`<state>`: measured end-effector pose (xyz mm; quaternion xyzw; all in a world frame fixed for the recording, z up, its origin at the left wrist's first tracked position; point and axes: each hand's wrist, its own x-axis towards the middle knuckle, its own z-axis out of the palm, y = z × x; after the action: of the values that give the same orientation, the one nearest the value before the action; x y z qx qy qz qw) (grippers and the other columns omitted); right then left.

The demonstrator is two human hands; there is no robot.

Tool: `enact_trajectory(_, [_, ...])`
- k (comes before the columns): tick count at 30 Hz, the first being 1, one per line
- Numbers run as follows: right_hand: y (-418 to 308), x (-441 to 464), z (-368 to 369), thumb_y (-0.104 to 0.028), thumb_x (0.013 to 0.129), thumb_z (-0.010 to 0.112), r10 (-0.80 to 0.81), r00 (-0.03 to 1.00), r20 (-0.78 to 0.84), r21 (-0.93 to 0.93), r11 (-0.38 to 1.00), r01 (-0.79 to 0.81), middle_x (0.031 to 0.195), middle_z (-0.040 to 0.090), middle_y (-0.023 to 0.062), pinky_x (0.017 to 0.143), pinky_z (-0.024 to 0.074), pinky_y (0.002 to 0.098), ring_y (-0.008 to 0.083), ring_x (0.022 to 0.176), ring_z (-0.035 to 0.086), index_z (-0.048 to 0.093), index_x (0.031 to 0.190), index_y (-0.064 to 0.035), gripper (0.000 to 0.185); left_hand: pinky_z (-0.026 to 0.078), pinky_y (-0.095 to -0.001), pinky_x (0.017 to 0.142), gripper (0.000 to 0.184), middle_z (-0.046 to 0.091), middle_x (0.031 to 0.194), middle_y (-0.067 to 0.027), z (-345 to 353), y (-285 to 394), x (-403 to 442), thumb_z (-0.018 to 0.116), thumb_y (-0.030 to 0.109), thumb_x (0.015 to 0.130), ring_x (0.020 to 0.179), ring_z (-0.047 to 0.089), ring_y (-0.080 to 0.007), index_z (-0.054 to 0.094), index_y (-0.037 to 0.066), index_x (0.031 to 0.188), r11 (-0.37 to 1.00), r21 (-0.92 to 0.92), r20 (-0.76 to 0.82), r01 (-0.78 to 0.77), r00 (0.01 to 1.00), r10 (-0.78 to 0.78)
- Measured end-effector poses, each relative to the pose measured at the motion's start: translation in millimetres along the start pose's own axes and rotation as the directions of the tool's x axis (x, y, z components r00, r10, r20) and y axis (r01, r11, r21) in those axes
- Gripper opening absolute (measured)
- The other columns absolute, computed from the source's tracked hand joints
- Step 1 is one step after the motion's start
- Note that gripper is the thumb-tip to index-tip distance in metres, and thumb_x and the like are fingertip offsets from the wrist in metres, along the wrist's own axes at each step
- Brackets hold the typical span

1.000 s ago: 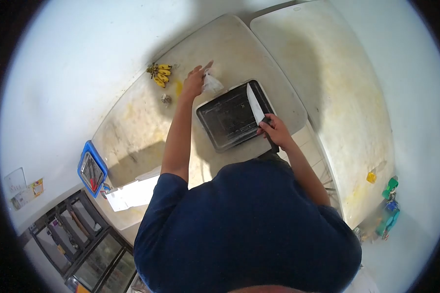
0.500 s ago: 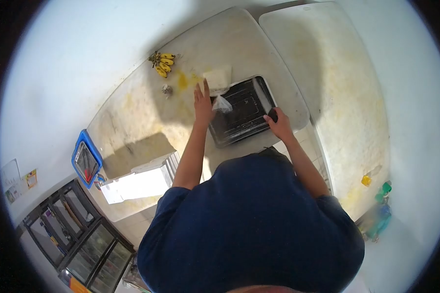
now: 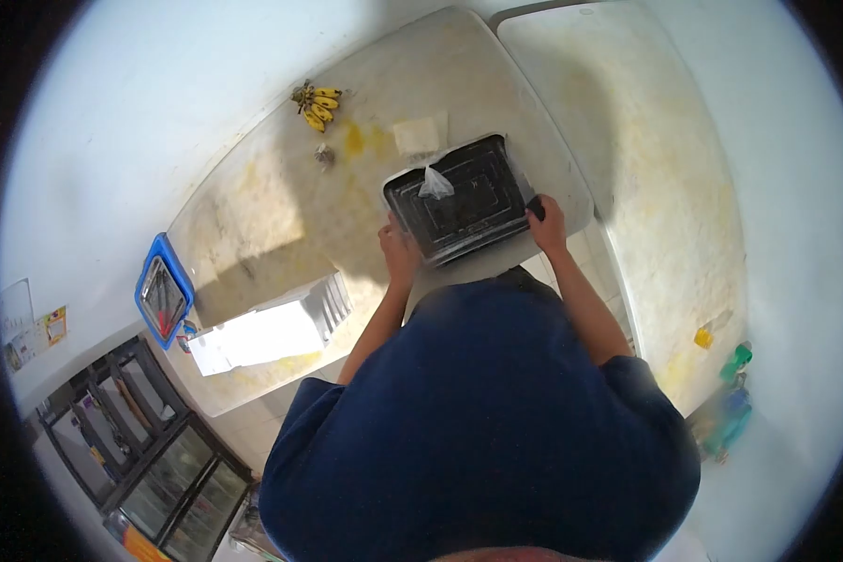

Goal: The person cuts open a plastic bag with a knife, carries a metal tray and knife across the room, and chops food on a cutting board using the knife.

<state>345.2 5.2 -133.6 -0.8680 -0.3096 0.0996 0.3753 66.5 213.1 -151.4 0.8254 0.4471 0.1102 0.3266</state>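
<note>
Pale surface (image 3: 440,66), yellow-stained, spreads ahead of both grips. On it or just above, we cannot tell which, a dark tray (image 3: 468,214) lies between left grip (image 3: 400,251) and right grip (image 3: 549,225). We judge the step in hand to be handling the tray from both sides; next move seems to call for an even hold. White block (image 3: 253,342), brightly lit, left of the left grip; blue-rimmed container (image 3: 163,245) farther left. Bananas (image 3: 320,105) well ahead of the left grip. Pale square (image 3: 416,137) beyond the tray's far edge, likeliest obstacle forward. Plastic bag (image 3: 436,183) on the tray, ahead of and between the grips; could slide. Right grip clamped on a dark handle (image 3: 536,208) by the tray's right edge; left grip blurred, apart or together we cannot tell.
</note>
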Motion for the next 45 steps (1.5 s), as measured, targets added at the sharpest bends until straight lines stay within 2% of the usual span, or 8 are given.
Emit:
enact_trajectory(2, [1,-9,-3,-0.013,0.079,0.071,0.146,0.986,0.075,0.001,0.989,-0.147,0.112,0.062,0.0254,0.089,0.0469,0.0447,0.043,0.103,0.059,0.06,0.113,0.0026,0.039,0.04,-0.0448,0.096,0.076,0.042,0.119,-0.0272,3,1,-10,0.049,0.003,0.089,0.107,0.048,-0.0417,0.009,-0.003,0.153,0.998,-0.058,-0.086,-0.032,0.996,0.027])
enact_trajectory(9, [-11,-52,-25,-0.017,0.083,0.068,-0.033,0.989,0.145,-0.169,0.984,0.057,0.103,0.06,0.0195,0.084,0.0472,0.0485,0.0401,0.101,0.058,0.057,0.107,-0.0012,0.03,0.043,-0.0452,0.092,0.071,0.042,0.112,-0.0257,8,-14,-19,0.047,0.002,0.086,0.102,0.049,-0.0418,0.02,-0.003,0.152,0.991,-0.129,-0.066,0.025,0.997,-0.034])
enact_trajectory(12, [-32,-68,-34,-0.017,0.085,0.067,0.119,0.976,0.182,-0.328,0.943,-0.054,0.106,0.058,0.0159,0.082,0.0492,0.0476,0.0372,0.101,0.058,0.056,0.106,-0.004,0.027,0.044,-0.0455,0.089,0.07,0.041,0.111,-0.0242,5,-14,-22,0.047,0.003,0.086,0.099,0.05,-0.0418,0.023,-0.001,0.152,0.996,-0.092,-0.041,0.003,0.999,-0.007])
enact_trajectory(19, [-40,-83,-36,-0.015,0.086,0.063,0.026,0.989,0.145,-0.431,0.902,0.039,0.104,0.055,0.0137,0.081,0.0517,0.0464,0.0335,0.1,0.056,0.053,0.109,-0.0067,0.027,0.046,-0.0445,0.085,0.066,0.041,0.109,-0.0225,0,-12,-42,0.047,0.004,0.087,0.094,0.052,-0.0402,0.028,0.001,0.151,0.992,-0.127,-0.007,0.022,1.0,-0.023])
enact_trajectory(24, [-40,-97,-26,-0.02,0.091,0.057,0.139,0.959,0.248,-0.506,0.863,0.005,0.098,0.058,0.0146,0.076,0.0523,0.0468,0.0335,0.093,0.061,0.052,0.111,-0.0069,0.024,0.046,-0.0419,0.082,0.065,0.042,0.105,-0.0205,-1,-17,-51,0.046,0.005,0.089,0.089,0.052,-0.0368,0.03,0.003,0.151,0.99,-0.135,-0.114,-0.034,0.993,0.018])
enact_trajectory(28, [-60,-108,-30,-0.024,0.096,0.052,0.178,0.909,0.376,-0.547,0.835,0.062,0.091,0.061,0.014,0.069,0.0531,0.0468,0.034,0.082,0.064,0.053,0.112,-0.0089,0.022,0.047,-0.0414,0.079,0.059,0.043,0.1,-0.0189,-3,-31,-44,0.048,0.01,0.093,0.085,0.052,-0.0349,0.033,0.006,0.15,0.992,-0.09,-0.165,-0.088,0.984,0.072])
enact_trajectory(37, [-81,-129,-42,-0.023,0.095,0.051,0.082,0.934,0.347,-0.572,0.808,0.142,0.088,0.062,0.0127,0.064,0.0534,0.0467,0.032,0.079,0.066,0.057,0.116,-0.0131,0.023,0.048,-0.0414,0.078,0.05,0.046,0.1,-0.017,-14,-33,-22,0.05,0.025,0.098,0.085,0.055,-0.0335,0.045,0.015,0.146,0.997,-0.064,-0.14,-0.044,0.989,0.035])
enact_trajectory(45, [-67,-130,-28,-0.023,0.094,0.048,0.14,0.933,0.331,-0.559,0.826,0.074,0.09,0.065,0.0144,0.066,0.0533,0.0472,0.0346,0.08,0.067,0.06,0.12,-0.0145,0.029,0.049,-0.0415,0.079,0.049,0.047,0.103,-0.0152,-18,-32,-16,0.049,0.033,0.099,0.087,0.057,-0.0322,0.047,0.019,0.145,0.999,-0.054,-0.131,-0.008,0.991,0.001])
